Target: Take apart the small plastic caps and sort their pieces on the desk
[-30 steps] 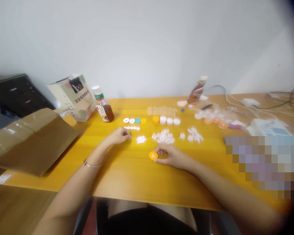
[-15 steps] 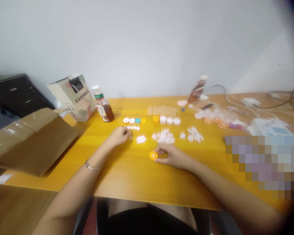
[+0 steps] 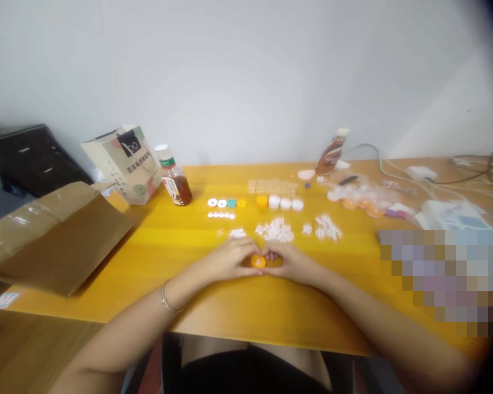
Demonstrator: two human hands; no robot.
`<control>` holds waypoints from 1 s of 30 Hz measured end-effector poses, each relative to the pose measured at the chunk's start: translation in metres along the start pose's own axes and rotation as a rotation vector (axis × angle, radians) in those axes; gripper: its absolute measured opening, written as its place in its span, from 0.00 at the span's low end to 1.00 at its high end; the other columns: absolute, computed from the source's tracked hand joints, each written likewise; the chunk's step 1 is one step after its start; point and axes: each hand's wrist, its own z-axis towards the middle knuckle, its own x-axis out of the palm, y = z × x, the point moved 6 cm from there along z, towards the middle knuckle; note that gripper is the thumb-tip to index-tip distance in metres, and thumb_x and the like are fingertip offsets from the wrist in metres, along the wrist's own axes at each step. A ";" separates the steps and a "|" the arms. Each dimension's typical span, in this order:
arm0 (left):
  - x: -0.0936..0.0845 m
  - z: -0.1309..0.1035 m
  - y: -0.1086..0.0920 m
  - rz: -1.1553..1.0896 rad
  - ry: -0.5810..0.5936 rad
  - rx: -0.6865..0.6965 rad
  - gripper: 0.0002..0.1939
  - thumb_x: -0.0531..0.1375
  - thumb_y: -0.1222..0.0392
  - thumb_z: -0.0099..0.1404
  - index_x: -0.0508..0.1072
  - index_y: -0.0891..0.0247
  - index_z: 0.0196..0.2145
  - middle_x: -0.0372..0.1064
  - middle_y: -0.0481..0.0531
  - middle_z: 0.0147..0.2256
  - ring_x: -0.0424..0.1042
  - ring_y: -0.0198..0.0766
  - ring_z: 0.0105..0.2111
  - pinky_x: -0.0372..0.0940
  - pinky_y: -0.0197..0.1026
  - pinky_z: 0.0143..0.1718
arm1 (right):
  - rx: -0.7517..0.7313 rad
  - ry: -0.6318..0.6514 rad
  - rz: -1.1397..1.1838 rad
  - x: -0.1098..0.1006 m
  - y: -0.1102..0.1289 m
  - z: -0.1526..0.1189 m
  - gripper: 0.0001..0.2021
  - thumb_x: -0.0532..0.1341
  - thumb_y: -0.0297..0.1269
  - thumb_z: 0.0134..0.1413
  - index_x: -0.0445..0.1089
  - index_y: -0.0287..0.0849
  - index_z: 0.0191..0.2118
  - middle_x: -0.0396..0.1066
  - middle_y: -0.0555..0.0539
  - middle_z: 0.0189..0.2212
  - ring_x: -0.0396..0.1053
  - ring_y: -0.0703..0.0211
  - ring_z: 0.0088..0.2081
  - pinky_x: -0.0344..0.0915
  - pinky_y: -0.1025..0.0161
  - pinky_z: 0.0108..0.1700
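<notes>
Between my two hands is an orange round plastic piece [image 3: 258, 261] with a small pale spot in its middle. My right hand [image 3: 286, 261] pinches its right edge between thumb and fingers. From the other side my left hand [image 3: 233, 257] closes on the left edge, thumb in front. Just beyond my hands lie a loose pile of small white openwork pieces [image 3: 276, 230] and a little group of white bits [image 3: 237, 233], partly hidden by my left hand. Farther back runs a row of small white pieces [image 3: 221, 215].
Behind are ring-shaped discs [image 3: 231, 203], white round caps [image 3: 285, 203], an orange cap [image 3: 262, 201] and clear pieces [image 3: 272, 187]. Bottles [image 3: 176, 183] [image 3: 331, 153] stand left and right. A cardboard box [image 3: 57, 241] and paper bag [image 3: 125, 164] occupy the left; cables [image 3: 468, 175] and bagged parts [image 3: 365, 200] the right.
My left hand has come right and nearer from beside the row of small white pieces, and now grips the orange piece too. My right hand stays almost where it was, still holding it.
</notes>
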 end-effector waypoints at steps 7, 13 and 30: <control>0.003 -0.001 0.008 -0.053 -0.015 -0.073 0.12 0.59 0.54 0.59 0.68 0.63 0.38 0.70 0.50 0.35 0.69 0.38 0.36 0.60 0.42 0.42 | 0.029 0.003 0.042 -0.003 0.002 -0.002 0.09 0.62 0.40 0.47 0.66 0.42 0.33 0.64 0.51 0.27 0.62 0.64 0.30 0.61 0.65 0.33; -0.006 -0.001 0.007 -0.211 -0.038 -0.091 0.13 0.59 0.54 0.59 0.68 0.63 0.39 0.71 0.52 0.36 0.69 0.37 0.37 0.62 0.40 0.41 | 0.075 -0.013 0.124 -0.006 0.000 -0.003 0.12 0.63 0.42 0.45 0.66 0.41 0.36 0.65 0.51 0.28 0.62 0.63 0.30 0.63 0.63 0.34; -0.065 0.003 0.141 0.356 -0.321 -0.607 0.21 0.55 0.57 0.62 0.61 0.61 0.53 0.69 0.57 0.45 0.63 0.48 0.48 0.51 0.51 0.49 | 0.084 -0.040 0.096 -0.006 -0.002 -0.003 0.16 0.62 0.48 0.46 0.66 0.40 0.36 0.65 0.50 0.26 0.64 0.62 0.29 0.64 0.63 0.33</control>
